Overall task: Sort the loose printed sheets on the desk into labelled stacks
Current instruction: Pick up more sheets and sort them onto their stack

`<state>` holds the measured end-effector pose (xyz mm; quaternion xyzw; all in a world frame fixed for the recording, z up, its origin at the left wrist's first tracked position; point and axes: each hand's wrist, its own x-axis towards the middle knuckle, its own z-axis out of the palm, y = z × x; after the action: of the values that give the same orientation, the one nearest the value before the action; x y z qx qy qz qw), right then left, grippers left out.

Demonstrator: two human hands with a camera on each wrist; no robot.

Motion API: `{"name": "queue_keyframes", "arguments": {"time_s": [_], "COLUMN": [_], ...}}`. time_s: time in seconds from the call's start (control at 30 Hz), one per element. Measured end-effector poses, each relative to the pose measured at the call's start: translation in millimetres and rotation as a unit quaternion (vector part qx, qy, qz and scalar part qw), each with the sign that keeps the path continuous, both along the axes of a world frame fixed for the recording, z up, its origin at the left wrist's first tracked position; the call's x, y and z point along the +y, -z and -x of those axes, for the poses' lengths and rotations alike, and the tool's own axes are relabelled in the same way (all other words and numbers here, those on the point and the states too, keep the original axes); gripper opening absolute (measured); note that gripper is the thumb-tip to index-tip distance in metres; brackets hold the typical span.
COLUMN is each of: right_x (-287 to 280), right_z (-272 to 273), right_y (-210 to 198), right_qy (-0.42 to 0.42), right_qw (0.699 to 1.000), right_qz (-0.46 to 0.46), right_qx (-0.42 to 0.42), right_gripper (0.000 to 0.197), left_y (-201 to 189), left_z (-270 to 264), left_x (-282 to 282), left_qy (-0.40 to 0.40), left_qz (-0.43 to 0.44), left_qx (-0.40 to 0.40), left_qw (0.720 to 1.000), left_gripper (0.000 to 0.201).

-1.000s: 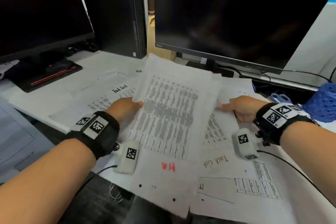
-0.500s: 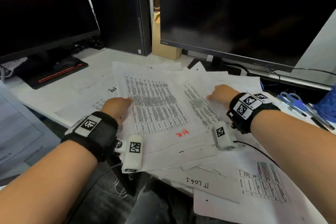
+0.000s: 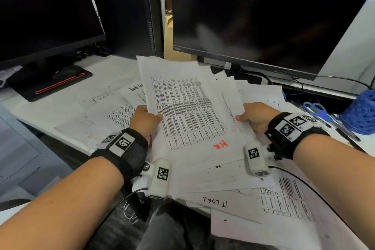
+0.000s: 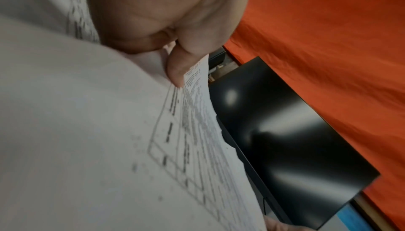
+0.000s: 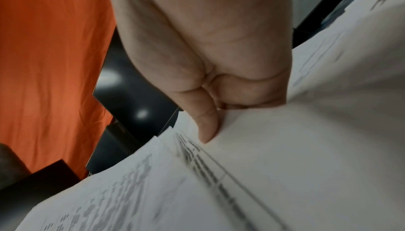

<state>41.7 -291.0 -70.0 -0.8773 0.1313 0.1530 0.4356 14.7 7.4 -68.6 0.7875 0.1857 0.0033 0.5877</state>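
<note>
Since half a second ago the bundle of printed sheets (image 3: 188, 111) has been raised off the tabletop (image 3: 113, 69) and tilted up toward the camera, and both hands have drawn closer to the body. Head view: the left hand (image 3: 145, 121) grips the bundle's left edge, thumb on the top page, while the right hand (image 3: 256, 116) grips the right edge; the sheets fan out unevenly at the near end, and the top page carries a dense printed table with red "HR" lettering (image 3: 220, 144) below it. Other loose sheets lie underneath on the tabletop — one marked "IT LOGS" (image 3: 215, 202) near the front edge, one headed "Task List" (image 3: 136, 87) to the left. Two dark monitors stand behind, the left monitor (image 3: 44, 12) and the right monitor (image 3: 263, 12), with a black computer tower (image 3: 123, 14) between them; blue scissors (image 3: 316, 108) and a blue mesh holder (image 3: 363, 113) sit at far right. Left wrist view: the left hand (image 4: 166, 18) has its thumb (image 4: 177, 72) pressed on the printed sheet, fingers curled round the edge. Right wrist view: the right hand (image 5: 210, 41) is closed on the paper — thumb (image 5: 207, 124) on top, the remaining fingers hidden beneath.
</note>
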Motion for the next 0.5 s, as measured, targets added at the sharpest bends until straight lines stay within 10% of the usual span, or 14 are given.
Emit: {"name": "queue_keyframes", "arguments": {"time_s": [0.17, 0.33, 0.5], "right_x": [-33, -68, -98], "right_z": [22, 36, 59], "right_y": [-23, -54, -106], "right_qy": [0.081, 0.13, 0.252], "right_qw": [0.989, 0.98, 0.922], "right_qz": [-0.12, 0.026, 0.153], "right_qx": [-0.017, -0.148, -0.25], "right_gripper": [0.037, 0.037, 0.027], "left_y": [-12, -34, -36], "left_z": [2, 2, 7], "left_x": [2, 18, 22], "left_qy": [-0.005, -0.009, -0.002], "left_qz": [0.059, 0.063, -0.077], "left_qx": [-0.14, -0.143, -0.079], "left_qw": [0.988, 0.988, 0.994], "left_gripper": [0.054, 0.094, 0.022]}}
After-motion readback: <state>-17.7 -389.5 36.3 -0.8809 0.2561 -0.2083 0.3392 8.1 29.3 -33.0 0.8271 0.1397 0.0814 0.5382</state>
